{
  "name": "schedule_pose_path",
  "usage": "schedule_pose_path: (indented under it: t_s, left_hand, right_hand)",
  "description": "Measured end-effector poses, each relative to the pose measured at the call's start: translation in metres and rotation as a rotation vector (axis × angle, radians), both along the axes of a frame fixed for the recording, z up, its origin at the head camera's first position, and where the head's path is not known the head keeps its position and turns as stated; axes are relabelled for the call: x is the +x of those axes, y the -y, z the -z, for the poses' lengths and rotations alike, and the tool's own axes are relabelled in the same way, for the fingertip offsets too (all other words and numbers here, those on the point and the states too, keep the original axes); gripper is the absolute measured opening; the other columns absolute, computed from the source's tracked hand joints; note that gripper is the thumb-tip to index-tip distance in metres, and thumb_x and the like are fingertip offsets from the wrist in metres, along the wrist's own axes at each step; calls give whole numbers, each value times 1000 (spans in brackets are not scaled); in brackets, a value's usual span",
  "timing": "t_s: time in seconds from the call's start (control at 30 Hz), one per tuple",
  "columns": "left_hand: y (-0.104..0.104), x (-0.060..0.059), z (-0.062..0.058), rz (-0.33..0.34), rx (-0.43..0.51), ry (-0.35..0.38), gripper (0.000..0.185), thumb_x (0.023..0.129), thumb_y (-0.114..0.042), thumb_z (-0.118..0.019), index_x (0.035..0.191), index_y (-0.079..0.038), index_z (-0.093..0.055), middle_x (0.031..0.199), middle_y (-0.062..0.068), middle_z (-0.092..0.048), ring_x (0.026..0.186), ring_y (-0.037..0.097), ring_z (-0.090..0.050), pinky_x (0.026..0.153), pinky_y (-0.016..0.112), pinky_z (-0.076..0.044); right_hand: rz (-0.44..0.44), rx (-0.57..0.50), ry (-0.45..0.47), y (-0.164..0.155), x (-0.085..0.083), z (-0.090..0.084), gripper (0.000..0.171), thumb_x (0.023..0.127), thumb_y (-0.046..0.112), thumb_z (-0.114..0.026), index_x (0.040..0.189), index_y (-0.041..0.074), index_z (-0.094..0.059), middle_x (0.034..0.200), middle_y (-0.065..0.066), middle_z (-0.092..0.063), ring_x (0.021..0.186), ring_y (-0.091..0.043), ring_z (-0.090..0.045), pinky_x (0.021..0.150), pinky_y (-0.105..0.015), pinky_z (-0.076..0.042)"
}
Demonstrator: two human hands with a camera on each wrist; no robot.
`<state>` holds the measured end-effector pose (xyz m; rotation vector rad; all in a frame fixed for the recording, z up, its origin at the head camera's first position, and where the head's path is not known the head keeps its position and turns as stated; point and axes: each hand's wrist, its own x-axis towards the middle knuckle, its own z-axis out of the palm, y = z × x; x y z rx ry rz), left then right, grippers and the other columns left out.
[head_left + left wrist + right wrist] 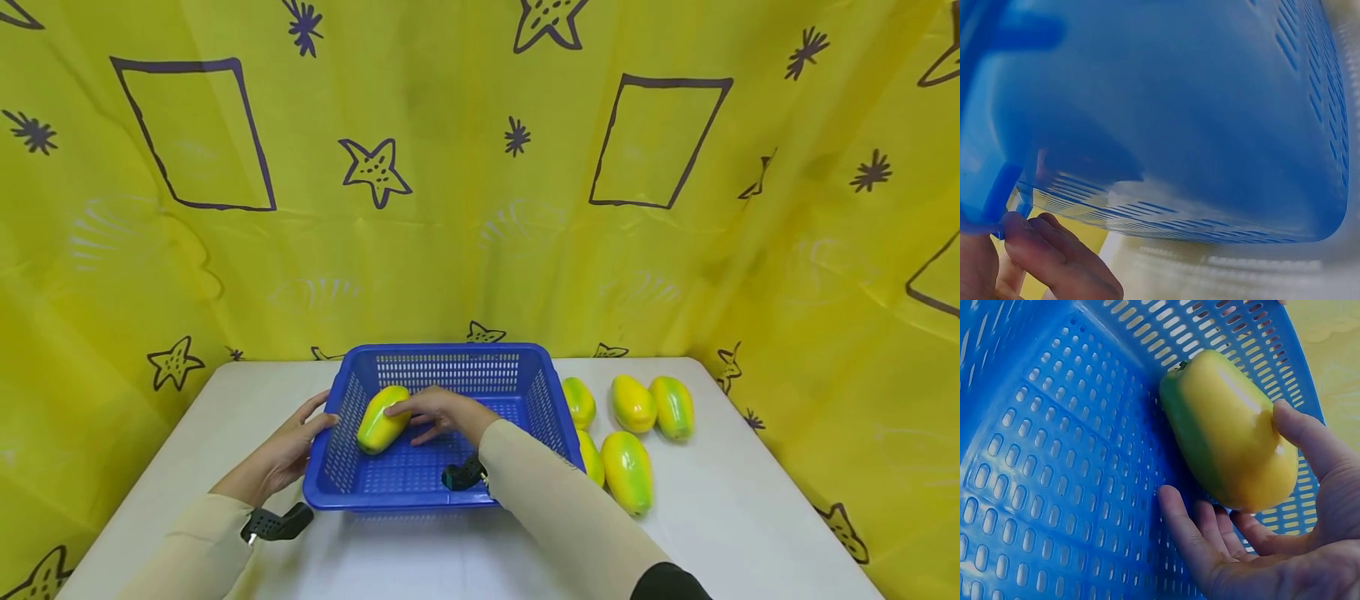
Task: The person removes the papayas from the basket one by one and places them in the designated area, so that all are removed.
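A blue plastic basket [431, 501] with slotted sides stands on the table. My left hand [288, 442] grips its left rim; in the left wrist view, the fingers [1060, 256] hook at the rim's edge beside the basket's outer wall. Inside the basket, against its left side, lies a yellow-green papaya [380, 423]. My right hand [442, 412] reaches in from the right and holds the papaya's near end loosely. In the right wrist view, the thumb [1307, 434] touches the papaya [1229, 431] on one side, while another finger curls under its end; the remaining fingers spread apart below.
Several more papayas [628, 471] lie on the white table [720, 508] right of the basket, the nearest ones partly hidden by its wall. A yellow patterned curtain [450, 250] surrounds the table at the back and sides.
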<state>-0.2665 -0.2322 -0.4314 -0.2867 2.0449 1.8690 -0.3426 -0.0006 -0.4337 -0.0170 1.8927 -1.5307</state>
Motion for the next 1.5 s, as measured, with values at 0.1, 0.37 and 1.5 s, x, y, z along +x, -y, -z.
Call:
schedule_pose_path:
  t_s: [0.1,0.37,1.5]
  left_hand:
    - [0,0,0,-1,9,2,73,102,-25,-46,159,-25,0,151,32,-29,102,28,-65,83,52,-58]
    - [-1,1,-2,-2,8,4,73,102,-25,-45,159,-25,0,150,32,-29,101,29,-66,82,52,-58]
    - [-1,0,0,-11,-3,5,74,100,-24,-46,159,-24,-2,150,33,-31,104,33,-65,81,53,-58]
  right_hand:
    - [3,2,-10,-1,1,1,47,85,23,-75,121,-2,-61,131,-16,-55,128,-38,-48,83,-47,-59]
    - [32,-14,3,-1,0,4,48,84,24,-76,122,-1,-61,131,-16,-54,128,-38,-47,82,-46,-59]
    - [61,-131,61,1,-3,3,47,86,15,-70,126,-5,-55,116,-16,-57,113,-36,-56,91,-47,-56]
